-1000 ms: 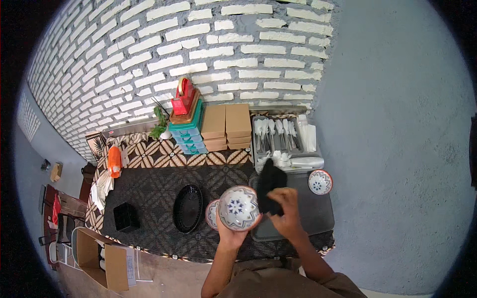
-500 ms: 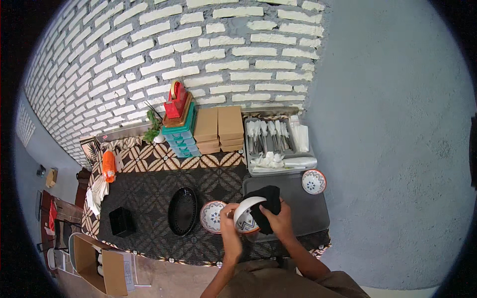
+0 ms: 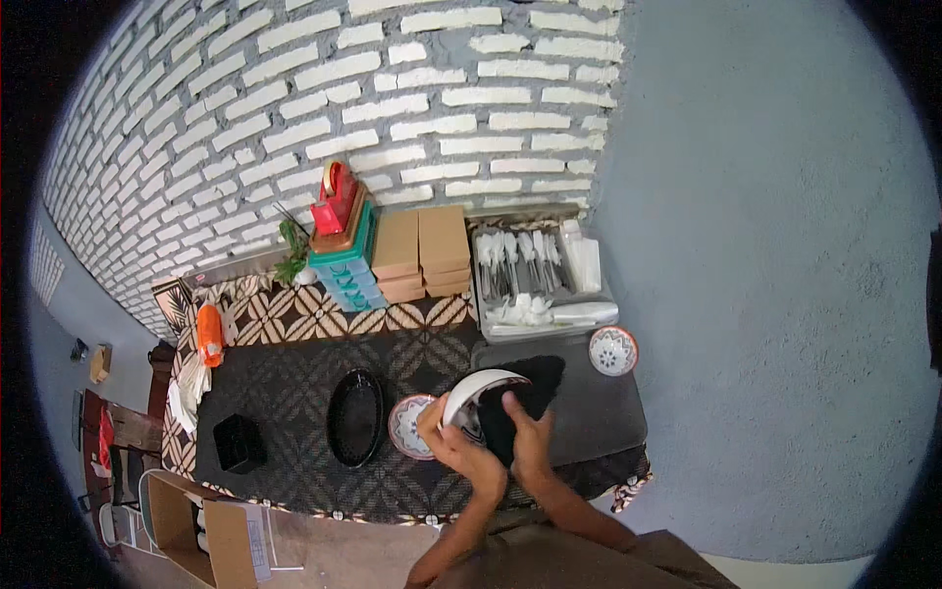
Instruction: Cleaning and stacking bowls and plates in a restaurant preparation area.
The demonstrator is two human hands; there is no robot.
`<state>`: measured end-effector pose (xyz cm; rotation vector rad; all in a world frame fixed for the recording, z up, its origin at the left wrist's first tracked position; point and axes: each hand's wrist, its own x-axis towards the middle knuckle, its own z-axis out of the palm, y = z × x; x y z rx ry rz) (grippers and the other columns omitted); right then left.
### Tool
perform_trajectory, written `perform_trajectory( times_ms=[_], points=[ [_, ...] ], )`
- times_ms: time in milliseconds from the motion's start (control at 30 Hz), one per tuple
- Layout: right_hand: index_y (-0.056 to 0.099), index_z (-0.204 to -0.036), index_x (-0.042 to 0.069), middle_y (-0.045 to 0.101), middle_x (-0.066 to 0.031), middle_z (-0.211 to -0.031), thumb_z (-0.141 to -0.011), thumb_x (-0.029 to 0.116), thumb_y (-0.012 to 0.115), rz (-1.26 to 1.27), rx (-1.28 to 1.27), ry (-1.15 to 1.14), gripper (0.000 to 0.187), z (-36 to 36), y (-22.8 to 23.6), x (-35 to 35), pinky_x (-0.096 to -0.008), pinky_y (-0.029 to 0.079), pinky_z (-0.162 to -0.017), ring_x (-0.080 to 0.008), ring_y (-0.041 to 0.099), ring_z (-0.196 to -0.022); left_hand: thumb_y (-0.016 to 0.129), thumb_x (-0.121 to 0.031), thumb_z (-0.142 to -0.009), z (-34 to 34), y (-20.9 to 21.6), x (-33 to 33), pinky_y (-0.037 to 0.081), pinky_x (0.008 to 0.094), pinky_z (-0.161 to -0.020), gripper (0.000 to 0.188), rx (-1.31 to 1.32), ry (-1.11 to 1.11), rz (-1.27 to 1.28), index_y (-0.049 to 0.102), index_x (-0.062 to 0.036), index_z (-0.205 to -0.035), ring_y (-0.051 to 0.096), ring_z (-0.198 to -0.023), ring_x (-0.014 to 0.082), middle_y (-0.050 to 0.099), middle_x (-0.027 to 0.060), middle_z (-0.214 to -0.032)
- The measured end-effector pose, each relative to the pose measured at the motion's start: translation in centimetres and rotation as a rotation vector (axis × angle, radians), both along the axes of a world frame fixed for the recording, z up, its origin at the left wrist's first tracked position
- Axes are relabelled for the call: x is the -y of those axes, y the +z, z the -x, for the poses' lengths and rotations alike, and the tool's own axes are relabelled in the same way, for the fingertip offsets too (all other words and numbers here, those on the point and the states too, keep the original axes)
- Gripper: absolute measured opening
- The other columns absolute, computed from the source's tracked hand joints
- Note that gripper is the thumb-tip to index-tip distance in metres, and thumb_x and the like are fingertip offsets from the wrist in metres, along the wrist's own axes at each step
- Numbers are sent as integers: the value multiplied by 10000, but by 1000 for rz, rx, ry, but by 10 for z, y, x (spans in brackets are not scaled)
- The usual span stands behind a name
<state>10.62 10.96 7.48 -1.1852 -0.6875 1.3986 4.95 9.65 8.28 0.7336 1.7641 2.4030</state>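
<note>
On the floor at far left stands an open cardboard box (image 3: 234,550), and above it, on the dark mat (image 3: 289,393) over the table's left part, sits a black square container (image 3: 238,444). An orange packet (image 3: 210,336) lies near the table's left end, farther back. Next along the mat is a black oval basket (image 3: 355,417); behind it, toward the brick wall (image 3: 392,108), a red tape dispenser (image 3: 336,201) tops a teal drawer unit (image 3: 348,280), with stacked flat brown boxes (image 3: 395,242) just beside. Right of the oval basket rests a patterned bowl (image 3: 406,429) with a reddish rim, partly hidden by the left hand (image 3: 469,459). That hand is closed narrowly on the lower left side of a white bowl (image 3: 469,390), fingers wrapping its outer wall. The white bowl is held up above the table, tipped on its side, its patterned inside turned toward the right. A black cloth (image 3: 538,386) reaches into its mouth, pressed there by the right hand (image 3: 531,447), whose thumb lies flat over the fabric; its other fingers are mostly hidden. Beyond, a cutlery tray (image 3: 479,294) holds wrapped utensils, a grey tray (image 3: 601,422) lies nearer the person, and a small patterned bowl (image 3: 613,351) sits at its upper right corner.
</note>
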Motion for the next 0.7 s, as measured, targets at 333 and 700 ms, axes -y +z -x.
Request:
perform_trajectory(
  times_ms=[333, 700],
  points=[
    [592, -1165, 18, 613, -159, -1198, -730, -40, 685, -754, 236, 217, 449, -33, 16, -18, -370, 455, -966, -249, 582, -1121, 549, -308, -932, 40, 31, 17, 452, 396, -908, 355, -562, -649, 46, 624, 33, -991, 582, -1035, 317, 610, 193, -1079],
    [621, -1087, -7, 641, -172, -1125, -689, -60, 641, -626, 535, 413, 402, -58, 26, -30, -319, 472, -919, -233, 618, -1026, 438, -332, -965, 38, 22, 3, 435, 395, -900, 385, -269, -951, 190, 561, 25, -1038, 562, -1017, 300, 574, 209, -1088]
  ],
)
